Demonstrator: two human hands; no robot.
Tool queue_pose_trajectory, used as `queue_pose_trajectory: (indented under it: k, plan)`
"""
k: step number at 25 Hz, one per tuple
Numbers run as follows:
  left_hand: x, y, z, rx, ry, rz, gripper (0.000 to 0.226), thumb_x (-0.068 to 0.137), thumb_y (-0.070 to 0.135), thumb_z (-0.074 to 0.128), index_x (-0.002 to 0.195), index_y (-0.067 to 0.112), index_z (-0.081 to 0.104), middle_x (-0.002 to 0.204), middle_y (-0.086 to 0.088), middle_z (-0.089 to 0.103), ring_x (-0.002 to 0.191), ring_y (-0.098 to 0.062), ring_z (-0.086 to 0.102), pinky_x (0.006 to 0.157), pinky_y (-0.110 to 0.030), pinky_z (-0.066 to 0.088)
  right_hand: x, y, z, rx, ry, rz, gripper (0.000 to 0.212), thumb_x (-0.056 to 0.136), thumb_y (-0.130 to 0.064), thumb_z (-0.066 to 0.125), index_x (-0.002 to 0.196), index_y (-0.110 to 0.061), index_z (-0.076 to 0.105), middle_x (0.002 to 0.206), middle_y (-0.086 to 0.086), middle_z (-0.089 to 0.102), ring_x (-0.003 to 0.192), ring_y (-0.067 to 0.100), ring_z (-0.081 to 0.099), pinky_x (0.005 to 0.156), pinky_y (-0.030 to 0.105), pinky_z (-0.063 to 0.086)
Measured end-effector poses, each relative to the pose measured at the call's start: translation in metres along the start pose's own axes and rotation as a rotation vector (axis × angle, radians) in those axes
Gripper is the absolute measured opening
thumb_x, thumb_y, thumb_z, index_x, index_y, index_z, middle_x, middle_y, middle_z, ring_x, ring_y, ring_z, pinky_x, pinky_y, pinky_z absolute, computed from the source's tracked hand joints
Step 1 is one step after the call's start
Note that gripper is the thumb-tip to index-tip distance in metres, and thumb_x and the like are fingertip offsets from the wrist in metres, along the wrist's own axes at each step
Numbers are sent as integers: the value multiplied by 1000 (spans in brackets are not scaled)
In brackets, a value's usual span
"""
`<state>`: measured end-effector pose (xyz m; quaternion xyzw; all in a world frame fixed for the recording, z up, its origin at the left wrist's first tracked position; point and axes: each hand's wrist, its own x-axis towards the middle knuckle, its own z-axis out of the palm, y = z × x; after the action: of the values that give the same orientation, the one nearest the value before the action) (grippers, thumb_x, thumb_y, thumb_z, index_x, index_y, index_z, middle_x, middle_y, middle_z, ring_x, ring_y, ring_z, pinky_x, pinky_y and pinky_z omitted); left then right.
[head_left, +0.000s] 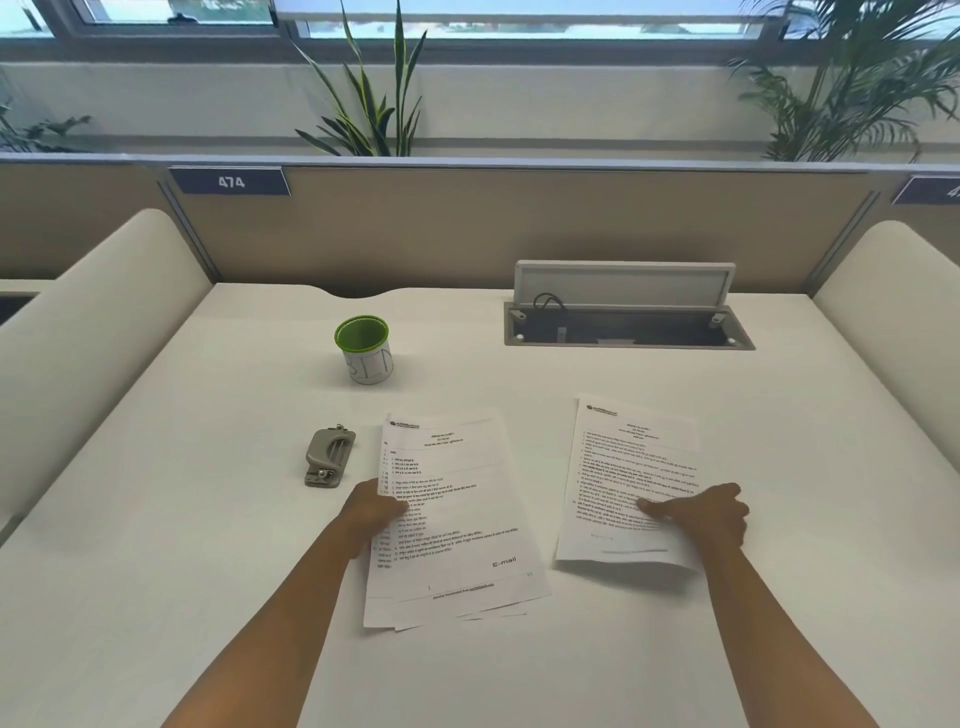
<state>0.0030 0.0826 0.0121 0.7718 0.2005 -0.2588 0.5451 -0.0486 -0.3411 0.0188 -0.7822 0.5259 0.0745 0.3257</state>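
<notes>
A loose stack of printed sheets (457, 519) lies in front of me on the white desk (571, 665). My left hand (371, 512) grips the stack's left edge, thumb on top. A single printed sheet (631, 467) is off to the right, its near edge raised a little off the desk. My right hand (709, 512) pinches that sheet at its right side, thumb lying across the text. A grey hole punch (327, 457) sits just left of the stack.
A white cup with a green rim (363, 351) stands behind the papers. An open cable hatch (628, 322) with its lid up is at the back right. Cream side dividers (93, 332) flank the desk, and a beige partition closes the back.
</notes>
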Motion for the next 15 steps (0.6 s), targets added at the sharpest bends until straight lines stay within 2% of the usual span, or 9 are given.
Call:
queue_pose_trajectory:
  k: [4, 6, 10, 13, 15]
  plan:
    - [0, 6, 2, -40, -19, -48, 23, 91, -6, 54, 108, 5, 65, 111, -18, 69, 96, -37, 68, 85, -47, 56, 4, 6, 1, 37, -103, -90, 104, 37, -45, 101, 120, -3, 53, 121, 15, 64, 116, 37, 61, 92, 42, 51]
    - [2, 6, 5, -17, 36, -43, 25, 90, -3, 55, 112, 3, 66, 109, -16, 70, 94, -35, 69, 84, -45, 57, 4, 11, 2, 114, -107, -187, 86, 53, -34, 99, 121, -8, 54, 122, 11, 63, 120, 35, 59, 92, 38, 46]
    - [-3, 7, 17, -9, 135, 2, 29, 86, 1, 55, 109, 12, 69, 108, -9, 71, 99, -32, 68, 85, -39, 55, 9, 22, 9, 305, -111, -302, 39, 84, -19, 79, 119, -13, 65, 133, 12, 63, 124, 32, 57, 102, 38, 41]
    - [-5, 8, 23, -52, 132, 18, 30, 86, 1, 53, 109, 11, 69, 109, -9, 72, 100, -31, 68, 87, -39, 55, 2, 24, 10, 601, -211, -224, 35, 89, -8, 72, 123, -13, 67, 130, 4, 59, 122, 24, 55, 101, 31, 40]
    - [-5, 11, 27, -66, 137, 49, 29, 87, 1, 53, 108, 12, 69, 107, -8, 72, 100, -30, 68, 86, -38, 55, -10, 19, 11, 665, -237, -273, 33, 90, -8, 71, 122, -14, 67, 122, 4, 61, 113, 22, 57, 95, 30, 41]
